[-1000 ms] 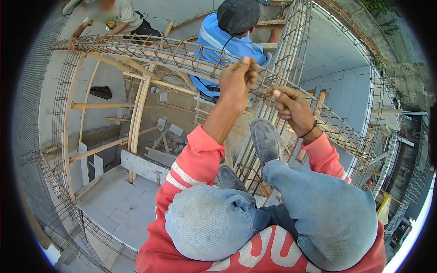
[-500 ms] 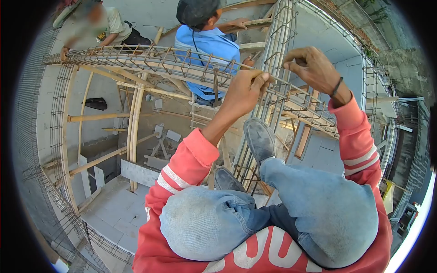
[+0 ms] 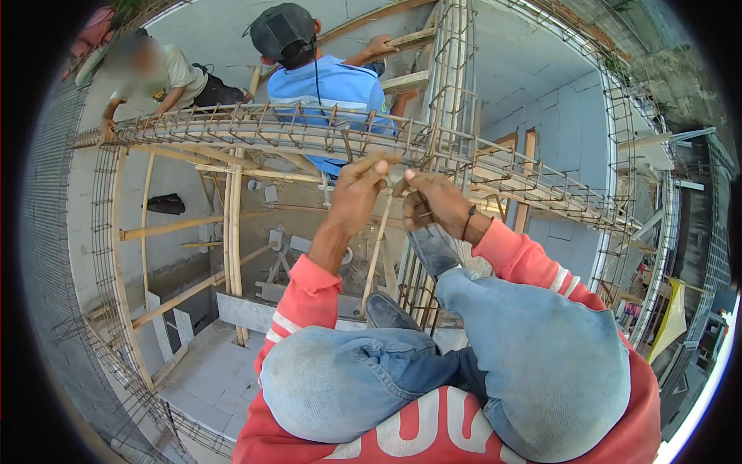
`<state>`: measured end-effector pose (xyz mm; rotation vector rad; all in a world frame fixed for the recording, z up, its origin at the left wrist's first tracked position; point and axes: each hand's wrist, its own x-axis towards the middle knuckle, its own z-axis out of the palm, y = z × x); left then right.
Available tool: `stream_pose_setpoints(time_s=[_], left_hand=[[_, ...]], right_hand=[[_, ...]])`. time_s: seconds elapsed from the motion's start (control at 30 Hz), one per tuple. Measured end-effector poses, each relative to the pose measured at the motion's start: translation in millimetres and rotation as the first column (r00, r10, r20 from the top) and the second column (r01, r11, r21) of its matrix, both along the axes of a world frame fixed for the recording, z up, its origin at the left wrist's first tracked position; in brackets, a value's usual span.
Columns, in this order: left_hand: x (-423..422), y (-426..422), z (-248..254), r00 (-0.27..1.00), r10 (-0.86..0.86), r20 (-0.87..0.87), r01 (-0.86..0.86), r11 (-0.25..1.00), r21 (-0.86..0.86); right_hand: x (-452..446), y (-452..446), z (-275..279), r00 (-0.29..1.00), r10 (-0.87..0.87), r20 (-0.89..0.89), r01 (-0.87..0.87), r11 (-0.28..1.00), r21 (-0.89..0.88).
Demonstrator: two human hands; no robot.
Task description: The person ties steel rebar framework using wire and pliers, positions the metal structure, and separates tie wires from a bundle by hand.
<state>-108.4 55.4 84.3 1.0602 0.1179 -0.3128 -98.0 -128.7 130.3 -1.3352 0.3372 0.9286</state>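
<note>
My left hand (image 3: 357,192) is raised in front of the long rebar cage (image 3: 255,127), its thumb and fingers pinched together. Close beside it on the right, my right hand (image 3: 434,197) has its fingers bent inward, thumb toward the left hand. Whatever lies between the fingertips of either hand is too small to make out. Just beyond both hands, the cage meets a bundle of long bars (image 3: 454,69) running away from me. A short dark metal piece (image 3: 345,143) stands against the cage above my left hand.
A person in a blue shirt (image 3: 328,89) is behind the cage; another person in a light shirt (image 3: 182,73) holds its left end. My shoes (image 3: 433,249) rest near the bars, high above a floor. Bamboo poles (image 3: 232,232) stand below left. More rebar (image 3: 556,189) extends right.
My right hand has come down and left, close beside my left hand, which also moved left and lower. The view has shifted, and the person in blue appears farther left.
</note>
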Motion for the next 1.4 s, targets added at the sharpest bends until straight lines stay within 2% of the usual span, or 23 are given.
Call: stream_pose_setpoints(time_s=[0.07, 0.1, 0.13, 0.17, 0.23, 0.27, 0.33, 0.43, 0.47, 0.53, 0.57, 0.67, 0.73, 0.77, 0.83, 0.9, 0.97, 1.03, 1.1, 1.17, 1.27, 1.33, 1.4], left_hand=[[-17.3, 24.7, -8.9, 0.979, -0.162, -0.121, 0.136, 0.970, -0.199], [-25.9, 33.7, -12.8, 0.976, -0.174, -0.128, 0.147, 0.969, -0.197], [-34.5, 41.8, -16.2, 0.939, -0.217, -0.268, 0.136, 0.947, -0.291], [-39.2, 45.9, -18.4, 0.880, -0.266, -0.394, 0.108, 0.920, -0.378], [-46.3, 49.3, -23.4, 0.900, -0.252, -0.355, 0.103, 0.916, -0.388], [-46.4, 50.4, -21.8, 0.924, -0.231, -0.306, 0.093, 0.909, -0.405], [-48.1, 43.7, -20.2, 0.933, -0.178, -0.312, 0.044, 0.918, -0.394], [-45.4, 35.0, -10.5, 0.944, -0.124, -0.305, 0.011, 0.937, -0.348], [-45.0, 34.1, -8.8, 0.944, -0.126, -0.303, 0.027, 0.950, -0.310], [-41.2, 37.6, -10.0, 0.954, -0.189, -0.234, 0.094, 0.926, -0.365], [-38.6, 39.3, -9.6, 0.956, -0.248, -0.160, 0.164, 0.897, -0.411], [-29.9, 33.5, -2.5, 0.978, -0.189, -0.090, 0.140, 0.911, -0.388], [-26.7, 22.8, 8.6, 0.990, -0.111, -0.083, 0.072, 0.923, -0.378], [-25.7, 19.1, 12.3, 0.996, -0.033, -0.080, 0.001, 0.929, -0.369], [-28.9, 18.6, 1.9, 0.995, -0.049, -0.087, 0.012, 0.923, -0.384], [-30.3, 18.3, -4.5, 0.993, -0.066, -0.096, 0.022, 0.917, -0.398], [-31.9, 16.7, -10.1, 0.998, 0.019, -0.062, -0.038, 0.949, -0.312], [-27.9, 22.3, -17.2, 0.997, 0.045, -0.062, -0.061, 0.954, -0.294], [-23.2, 25.9, -12.1, 0.995, 0.070, -0.064, -0.085, 0.959, -0.272], [-19.1, 29.3, -5.2, 1.000, 0.001, 0.020, 0.000, 0.999, -0.041], [-19.0, 24.2, -2.4, 0.999, -0.017, 0.038, 0.015, 0.999, 0.052], [-14.9, 20.3, 2.5, 1.000, 0.009, 0.007, -0.009, 0.998, 0.066], [-9.7, 18.0, 11.2, 0.999, 0.039, -0.022, -0.037, 0.996, 0.081]], right_hand=[[-11.0, 0.3, -17.5, 0.997, 0.063, -0.048, -0.064, 0.998, -0.012], [-16.1, 2.9, -28.7, 0.964, 0.226, 0.140, -0.205, 0.967, -0.151], [-20.8, 3.1, -37.6, 0.868, 0.400, 0.293, -0.310, 0.899, -0.309], [-21.6, 3.0, -40.3, 0.873, 0.391, 0.292, -0.304, 0.903, -0.303], [-22.6, 4.9, -44.2, 0.789, 0.468, 0.398, -0.357, 0.877, -0.323], [-21.5, 6.6, -37.9, 0.790, 0.464, 0.401, -0.355, 0.879, -0.318], [-20.1, 5.6, -21.4, 0.907, 0.417, 0.055, -0.410, 0.906, -0.106], [-18.0, 4.6, -6.2, 0.951, 0.304, -0.049, -0.305, 0.952, -0.030], [-14.6, -1.8, -12.4, 0.951, 0.306, -0.048, -0.308, 0.951, -0.032], [-6.8, -16.7, -30.3, 0.874, 0.463, 0.149, -0.472, 0.881, 0.030], [-7.0, -15.5, -23.5, 0.872, 0.467, 0.148, -0.476, 0.879, 0.029], [-10.3, -11.2, -5.0, 0.883, 0.446, 0.146, -0.463, 0.878, 0.118], [-16.9, -3.9, -4.9, 0.974, 0.228, -0.003, -0.217, 0.933, 0.285], [-19.4, -2.3, -4.8, 0.973, 0.229, -0.001, -0.219, 0.933, 0.285], [-22.6, 0.1, -5.7, 0.977, 0.196, -0.078, -0.164, 0.939, 0.302], [-20.4, -5.0, -9.6, 0.976, 0.209, -0.063, -0.182, 0.938, 0.294], [-20.0, -9.0, -10.6, 0.973, 0.225, -0.054, -0.201, 0.938, 0.284], [-17.8, -11.4, -5.4, 0.974, 0.217, 0.063, -0.223, 0.966, 0.128], [-20.5, -12.2, -1.0, 0.976, 0.203, 0.085, -0.212, 0.970, 0.122], [-20.5, -14.3, -5.0, 0.976, 0.192, 0.107, -0.204, 0.972, 0.117], [-18.8, -16.7, -13.3, 0.951, 0.218, 0.218, -0.249, 0.961, 0.123], [-18.5, -13.2, 0.4, 0.955, 0.215, 0.204, -0.217, 0.976, -0.017], [-14.3, -16.8, 6.9, 0.929, 0.264, 0.260, -0.257, 0.965, -0.062]])
